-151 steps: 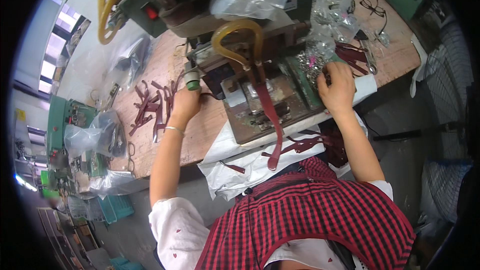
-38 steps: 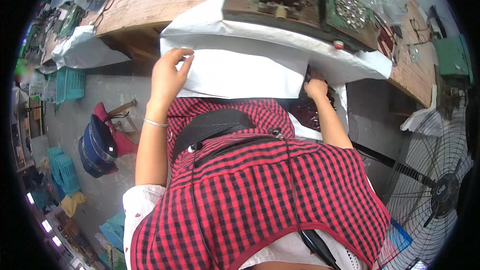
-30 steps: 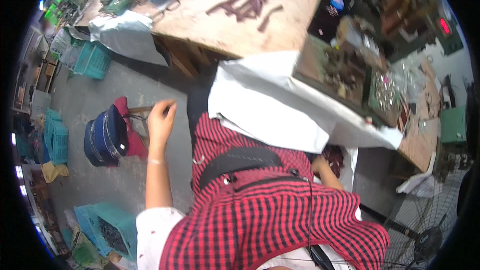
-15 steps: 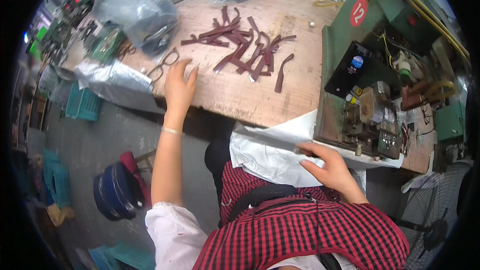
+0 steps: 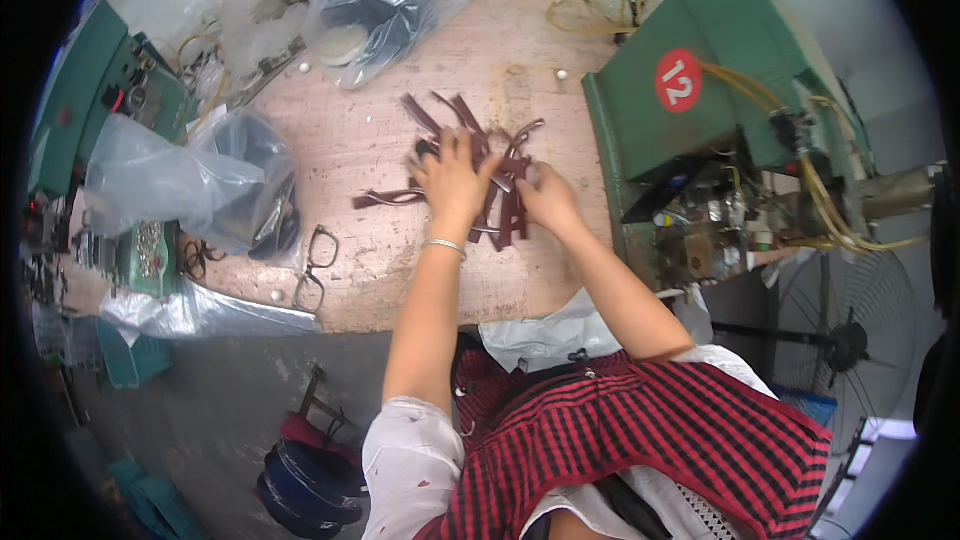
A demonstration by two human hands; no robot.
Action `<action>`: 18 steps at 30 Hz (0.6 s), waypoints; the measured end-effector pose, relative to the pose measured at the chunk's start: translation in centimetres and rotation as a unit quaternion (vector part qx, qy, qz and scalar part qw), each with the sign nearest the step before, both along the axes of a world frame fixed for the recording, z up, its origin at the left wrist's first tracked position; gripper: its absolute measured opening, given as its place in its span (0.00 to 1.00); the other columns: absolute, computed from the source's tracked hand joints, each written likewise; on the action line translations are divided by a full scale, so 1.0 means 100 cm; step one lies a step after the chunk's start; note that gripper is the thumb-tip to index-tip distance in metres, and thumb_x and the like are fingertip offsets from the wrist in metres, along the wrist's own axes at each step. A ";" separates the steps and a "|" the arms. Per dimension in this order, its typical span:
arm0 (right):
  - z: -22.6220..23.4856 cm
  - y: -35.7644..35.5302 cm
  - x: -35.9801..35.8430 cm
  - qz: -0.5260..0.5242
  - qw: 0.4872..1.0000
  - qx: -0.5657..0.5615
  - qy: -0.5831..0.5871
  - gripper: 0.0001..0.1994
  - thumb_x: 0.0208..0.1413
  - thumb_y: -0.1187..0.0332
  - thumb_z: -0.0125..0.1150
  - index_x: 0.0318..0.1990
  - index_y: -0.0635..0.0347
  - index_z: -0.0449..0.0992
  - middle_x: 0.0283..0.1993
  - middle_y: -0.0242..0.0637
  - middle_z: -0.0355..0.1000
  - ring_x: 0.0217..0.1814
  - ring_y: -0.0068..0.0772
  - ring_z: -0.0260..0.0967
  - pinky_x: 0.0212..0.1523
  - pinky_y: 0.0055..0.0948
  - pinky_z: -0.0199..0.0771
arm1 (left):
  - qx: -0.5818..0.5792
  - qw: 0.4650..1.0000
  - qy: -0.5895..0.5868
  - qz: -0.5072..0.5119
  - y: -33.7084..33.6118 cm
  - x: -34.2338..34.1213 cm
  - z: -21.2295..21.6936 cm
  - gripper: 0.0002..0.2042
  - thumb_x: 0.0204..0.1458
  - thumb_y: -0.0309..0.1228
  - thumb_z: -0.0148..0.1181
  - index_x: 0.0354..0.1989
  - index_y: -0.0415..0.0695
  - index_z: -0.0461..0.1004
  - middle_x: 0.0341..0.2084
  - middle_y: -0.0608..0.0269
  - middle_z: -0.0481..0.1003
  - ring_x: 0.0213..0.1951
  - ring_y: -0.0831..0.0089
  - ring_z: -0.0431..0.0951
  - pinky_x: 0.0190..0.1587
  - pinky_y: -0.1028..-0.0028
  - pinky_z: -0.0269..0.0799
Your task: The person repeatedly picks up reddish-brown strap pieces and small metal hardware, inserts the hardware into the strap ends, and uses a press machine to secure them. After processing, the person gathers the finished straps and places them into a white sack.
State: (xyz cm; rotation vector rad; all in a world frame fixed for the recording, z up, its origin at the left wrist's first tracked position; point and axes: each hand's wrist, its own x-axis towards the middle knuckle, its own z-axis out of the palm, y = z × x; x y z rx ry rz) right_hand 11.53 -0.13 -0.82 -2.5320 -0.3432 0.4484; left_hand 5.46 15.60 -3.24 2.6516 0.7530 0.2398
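A loose pile of dark red eyeglass temples (image 5: 508, 212) lies in the middle of the wooden bench. My left hand (image 5: 455, 180) rests over the pile with its fingers spread, hiding some of the temples. At the pile's right side, my right hand (image 5: 552, 205) has its fingers curled in against the temples; its fingertips are partly hidden and blurred. To the left of my left hand, one temple (image 5: 385, 199) sticks out of the pile. A dark eyeglass front (image 5: 322, 248) lies near the bench's front edge.
A green machine (image 5: 650, 130) with yellow hoses stands at the right, another green machine (image 5: 75, 130) at the left. Clear plastic bags (image 5: 375, 15) with dark contents lie at the back and left. Silver sheeting (image 5: 210, 312) covers the front left edge. A fan (image 5: 850, 340) stands lower right.
Both hands have come onto the temples: the left from beside the eyeglass front, the right from above my lap. The pile is more bunched together. My view has shifted.
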 end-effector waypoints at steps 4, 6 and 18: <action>-0.003 0.032 -0.005 -0.077 0.995 0.049 0.038 0.24 0.59 0.54 0.59 0.55 0.65 0.76 0.51 0.59 0.78 0.56 0.59 0.76 0.58 0.47 0.74 | -0.136 0.985 -0.023 -0.101 -0.006 -0.025 0.025 0.31 0.64 0.59 0.47 0.70 0.55 0.68 0.72 0.56 0.62 0.62 0.42 0.70 0.73 0.38 0.44; -0.011 0.024 -0.009 -0.108 0.990 0.063 0.058 0.27 0.58 0.53 0.60 0.57 0.66 0.76 0.53 0.59 0.78 0.56 0.58 0.76 0.58 0.45 0.75 | -0.145 0.979 -0.083 -0.113 0.010 -0.054 0.044 0.27 0.63 0.49 0.55 0.68 0.51 0.69 0.69 0.53 0.67 0.58 0.47 0.73 0.68 0.48 0.58; 0.022 0.026 -0.012 -0.162 0.978 -0.025 0.126 0.34 0.57 0.43 0.62 0.53 0.72 0.78 0.44 0.59 0.80 0.42 0.52 0.82 0.47 0.43 0.81 | -0.084 0.996 -0.026 -0.019 0.035 -0.110 0.059 0.56 0.43 0.60 0.73 0.72 0.32 0.55 0.69 0.31 0.59 0.67 0.40 0.63 0.70 0.47 0.54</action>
